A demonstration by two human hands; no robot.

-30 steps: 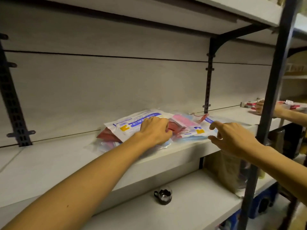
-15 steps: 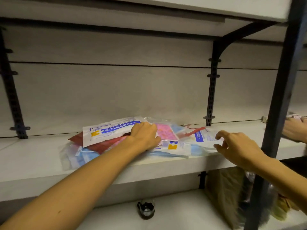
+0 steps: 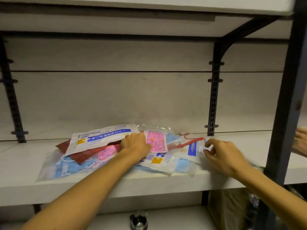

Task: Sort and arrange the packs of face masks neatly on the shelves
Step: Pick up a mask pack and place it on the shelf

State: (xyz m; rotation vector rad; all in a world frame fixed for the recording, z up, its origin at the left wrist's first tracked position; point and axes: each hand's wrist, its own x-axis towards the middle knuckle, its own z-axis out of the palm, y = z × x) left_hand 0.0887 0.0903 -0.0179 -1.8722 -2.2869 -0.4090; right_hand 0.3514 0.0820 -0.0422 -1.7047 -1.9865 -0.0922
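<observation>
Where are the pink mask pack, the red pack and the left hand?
pink pack (image 3: 155, 143), head view, middle of its printed face.
red pack (image 3: 86, 154), head view, exposed lower corner.
left hand (image 3: 135, 144), head view, back of hand.

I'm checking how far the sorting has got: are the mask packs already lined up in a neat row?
No, the mask packs lie in a loose overlapping pile on the shelf, with the left hand resting on them.

- This looks like a shop or stockroom, fitted with retail-style shelving.
- A pale shelf board (image 3: 25, 163) sits on a dark bracket (image 3: 232, 39) hooked into a slotted metal upright (image 3: 213, 100) against a plain panelled back wall (image 3: 108, 97).
- Sealed, printed packs of face masks (image 3: 103, 136) lie in a loose heap on the shelf, like stock.
- Another shelf board (image 3: 174, 219) runs below, and one more (image 3: 149, 4) above.
</observation>
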